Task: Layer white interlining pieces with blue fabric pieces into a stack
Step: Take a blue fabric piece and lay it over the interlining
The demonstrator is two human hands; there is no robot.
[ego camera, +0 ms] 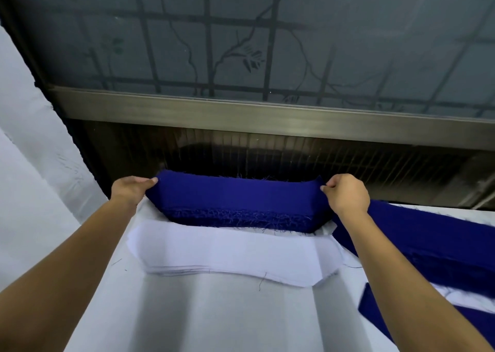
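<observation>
A thick stack of blue fabric pieces (pixel 238 199) with frayed edges lies at the far side of the white table. My left hand (pixel 131 188) pinches its left end and my right hand (pixel 347 193) pinches its right end. Just in front of it lies a stack of white interlining pieces (pixel 230 252), curved in shape, flat on the table.
White sheeting (pixel 214 311) covers the table. More blue fabric (pixel 428 244) lies spread at the right, with another blue piece (pixel 375 306) near the right edge. A frosted window with a metal sill (pixel 267 116) stands right behind the table. White cloth (pixel 26 164) hangs at the left.
</observation>
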